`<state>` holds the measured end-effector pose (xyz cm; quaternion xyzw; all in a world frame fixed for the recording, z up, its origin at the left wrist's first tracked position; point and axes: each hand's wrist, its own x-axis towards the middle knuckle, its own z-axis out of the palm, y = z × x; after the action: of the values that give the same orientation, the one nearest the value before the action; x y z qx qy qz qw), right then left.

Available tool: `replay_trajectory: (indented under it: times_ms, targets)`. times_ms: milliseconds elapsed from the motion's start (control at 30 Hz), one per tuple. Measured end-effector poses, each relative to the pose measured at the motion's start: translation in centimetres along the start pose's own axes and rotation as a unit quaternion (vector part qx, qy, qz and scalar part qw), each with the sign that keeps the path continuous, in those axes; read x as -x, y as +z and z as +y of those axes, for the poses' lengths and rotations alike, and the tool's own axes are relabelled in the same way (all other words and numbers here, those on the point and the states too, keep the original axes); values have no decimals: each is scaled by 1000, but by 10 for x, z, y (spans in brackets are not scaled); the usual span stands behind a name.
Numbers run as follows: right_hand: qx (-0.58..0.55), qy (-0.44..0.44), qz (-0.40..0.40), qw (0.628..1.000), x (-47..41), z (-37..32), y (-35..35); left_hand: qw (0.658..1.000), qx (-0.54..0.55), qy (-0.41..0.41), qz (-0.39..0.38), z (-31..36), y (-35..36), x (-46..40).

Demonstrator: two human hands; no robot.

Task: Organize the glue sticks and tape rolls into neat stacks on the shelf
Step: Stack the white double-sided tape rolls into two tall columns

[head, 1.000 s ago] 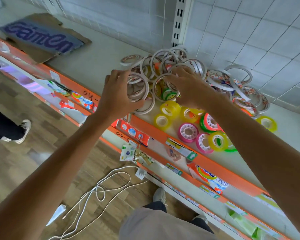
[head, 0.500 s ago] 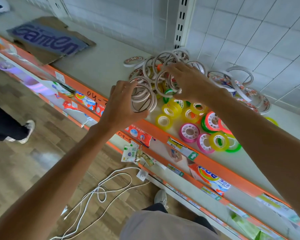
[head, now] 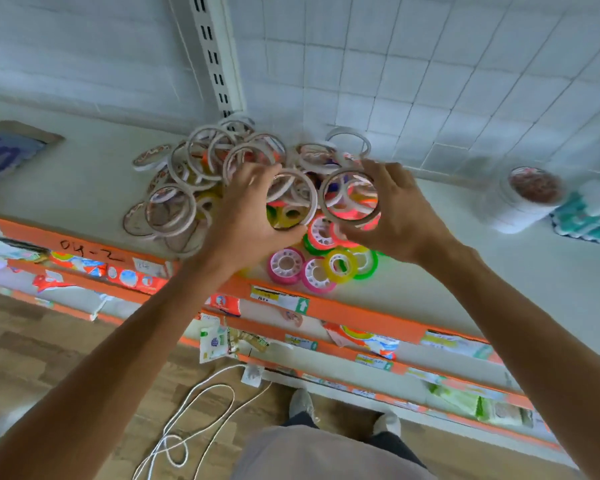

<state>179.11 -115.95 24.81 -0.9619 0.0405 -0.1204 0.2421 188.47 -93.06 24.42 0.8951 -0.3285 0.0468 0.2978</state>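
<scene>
Up on the white shelf [head: 84,188] sits the big loose heap of white tape rolls [head: 201,168], with the small coloured tape rolls [head: 321,268] near the orange front edge. No glue sticks that I can make out. From my seat these look feather-light and stiff, thin rings that'll slide off each other, so I'd pinch across the rim, thumb inside the core. Left hand [head: 246,216] has fingers curled round a few white rings [head: 291,195]; right hand [head: 395,216] is pinching one ring [head: 350,199] upright, both just above the colours. Only writing I can read is "04-2" handwritten on the orange strip [head: 94,252]; everything else is too blurry.
</scene>
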Motion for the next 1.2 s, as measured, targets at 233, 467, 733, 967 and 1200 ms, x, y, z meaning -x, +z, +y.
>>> replay_trajectory:
  times_ms: [233,467,733,967,1200]
  targets:
    - [48,136,66,987,75,77,-67,992,42,103,-54,92,67,-33]
    - [35,218,110,969,109,137,-111,983,62,161,-61,164,108,-42]
    - [32,257,86,962,80,181,-128,985,57,150,-68,195,123,-40]
    - [27,260,73,963,60,199,-126,989,37,129,-66,192,126,-37]
    - [23,261,65,963,56,209,-122,991,16,108,-73,197,131,-32]
